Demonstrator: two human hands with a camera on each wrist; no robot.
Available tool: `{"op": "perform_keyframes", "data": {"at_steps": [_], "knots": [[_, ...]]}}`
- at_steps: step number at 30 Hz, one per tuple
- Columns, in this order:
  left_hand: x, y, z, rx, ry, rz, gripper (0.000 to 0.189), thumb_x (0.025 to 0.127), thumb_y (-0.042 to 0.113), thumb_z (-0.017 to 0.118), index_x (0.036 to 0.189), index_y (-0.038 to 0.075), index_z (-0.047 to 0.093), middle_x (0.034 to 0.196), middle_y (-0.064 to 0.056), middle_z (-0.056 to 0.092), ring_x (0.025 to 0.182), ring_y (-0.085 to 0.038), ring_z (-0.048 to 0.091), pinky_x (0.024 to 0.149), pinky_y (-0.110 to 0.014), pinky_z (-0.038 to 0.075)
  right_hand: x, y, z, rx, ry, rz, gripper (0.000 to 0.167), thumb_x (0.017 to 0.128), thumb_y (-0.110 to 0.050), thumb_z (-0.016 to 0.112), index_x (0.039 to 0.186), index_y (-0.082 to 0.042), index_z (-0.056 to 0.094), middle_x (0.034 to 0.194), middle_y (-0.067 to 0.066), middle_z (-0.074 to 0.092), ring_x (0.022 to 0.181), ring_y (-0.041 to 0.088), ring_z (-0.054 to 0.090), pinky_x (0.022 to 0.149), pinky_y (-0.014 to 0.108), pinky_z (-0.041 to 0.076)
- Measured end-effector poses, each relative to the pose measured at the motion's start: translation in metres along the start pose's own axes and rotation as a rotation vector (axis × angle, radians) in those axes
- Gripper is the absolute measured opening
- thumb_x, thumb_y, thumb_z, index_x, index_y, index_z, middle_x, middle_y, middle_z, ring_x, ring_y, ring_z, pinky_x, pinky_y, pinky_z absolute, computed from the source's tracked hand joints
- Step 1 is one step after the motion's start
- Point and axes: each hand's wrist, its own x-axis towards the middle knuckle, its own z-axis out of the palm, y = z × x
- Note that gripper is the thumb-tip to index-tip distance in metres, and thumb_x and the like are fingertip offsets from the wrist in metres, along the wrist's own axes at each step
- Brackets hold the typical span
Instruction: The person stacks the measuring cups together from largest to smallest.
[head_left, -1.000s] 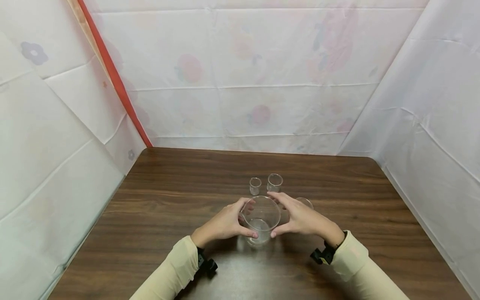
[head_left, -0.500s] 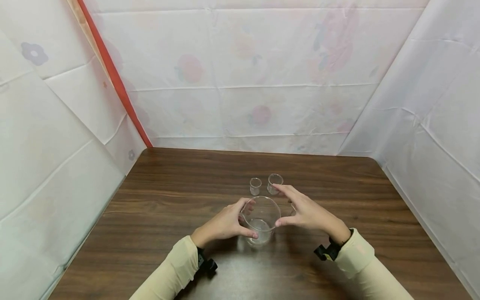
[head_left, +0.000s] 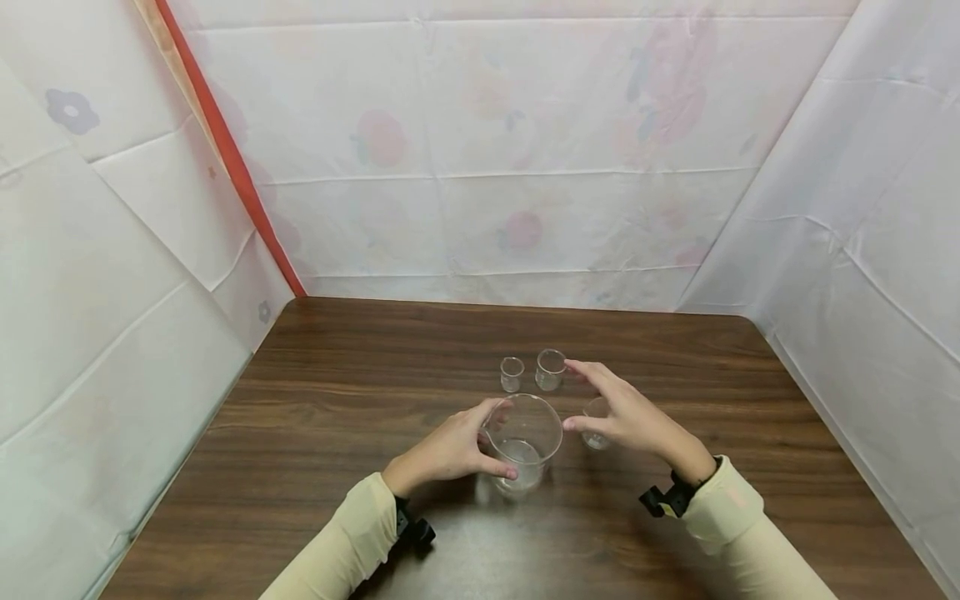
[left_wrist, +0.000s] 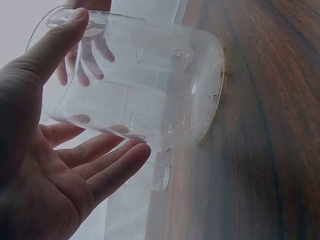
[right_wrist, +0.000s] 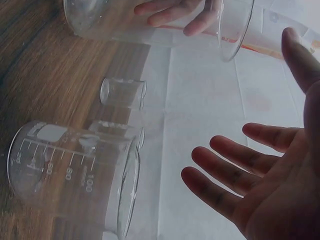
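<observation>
A large glass beaker point(head_left: 529, 442) stands upright on the wooden table. My left hand point(head_left: 450, 446) holds its left side, thumb at the front and fingers round behind, as the left wrist view shows on the clear beaker point(left_wrist: 155, 85). To the right, my right hand point(head_left: 633, 417) is off the large beaker, fingers spread and holding nothing. Below its thumb stands a medium beaker point(head_left: 597, 441), partly covered by the hand; printed volume marks show on this beaker point(right_wrist: 70, 170) in the right wrist view.
Two smaller beakers stand behind the large one: a tiny beaker point(head_left: 512, 377) and a slightly bigger beaker point(head_left: 550, 372), close to the right fingertips. Pale printed cloth point(head_left: 480, 225) hangs behind the brown table point(head_left: 337, 400) and on both sides.
My right hand has drawn away from the large beaker to the right and slightly back, over the medium beaker, uncovering more of it. My left hand and the large beaker stay put.
</observation>
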Motion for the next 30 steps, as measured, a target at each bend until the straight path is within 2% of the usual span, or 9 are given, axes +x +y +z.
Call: {"op": "perform_keyframes", "data": {"at_steps": [2, 9, 19, 30], "knots": [[0.001, 0.000, 0.000, -0.004, -0.003, 0.004, 0.092, 0.071, 0.045, 0.085, 0.144, 0.011, 0.041, 0.131, -0.010, 0.062, 0.115, -0.021, 0.062, 0.082, -0.023, 0.054, 0.000, 0.002, 0.000, -0.004, 0.008, 0.003, 0.081, 0.082, -0.037, 0.078, 0.148, -0.012, 0.038, 0.139, 0.014, 0.051, 0.121, 0.031, 0.055, 0.095, 0.050, 0.049], [0.001, 0.000, -0.001, -0.008, -0.004, 0.005, 0.091, 0.071, 0.044, 0.086, 0.143, 0.009, 0.042, 0.130, -0.013, 0.062, 0.116, -0.023, 0.062, 0.082, -0.023, 0.054, -0.001, 0.010, -0.001, -0.021, 0.018, 0.021, 0.078, 0.083, -0.038, 0.076, 0.146, -0.009, 0.040, 0.142, 0.015, 0.049, 0.125, 0.032, 0.053, 0.098, 0.053, 0.046], [0.000, -0.001, -0.001, -0.014, -0.006, 0.004, 0.088, 0.070, 0.043, 0.086, 0.141, 0.014, 0.044, 0.130, -0.015, 0.062, 0.116, -0.025, 0.062, 0.082, -0.023, 0.053, -0.006, 0.018, -0.001, -0.046, 0.024, 0.026, 0.076, 0.084, -0.038, 0.075, 0.144, -0.006, 0.043, 0.139, 0.016, 0.051, 0.127, 0.035, 0.051, 0.100, 0.055, 0.045], [0.000, -0.002, 0.000, -0.007, -0.001, 0.004, 0.087, 0.070, 0.042, 0.087, 0.140, 0.015, 0.044, 0.128, -0.015, 0.063, 0.115, -0.024, 0.062, 0.082, -0.023, 0.054, -0.008, 0.026, 0.000, -0.166, 0.009, 0.061, 0.077, 0.083, -0.044, 0.075, 0.143, -0.006, 0.044, 0.138, 0.016, 0.051, 0.126, 0.036, 0.052, 0.098, 0.055, 0.046]]}}
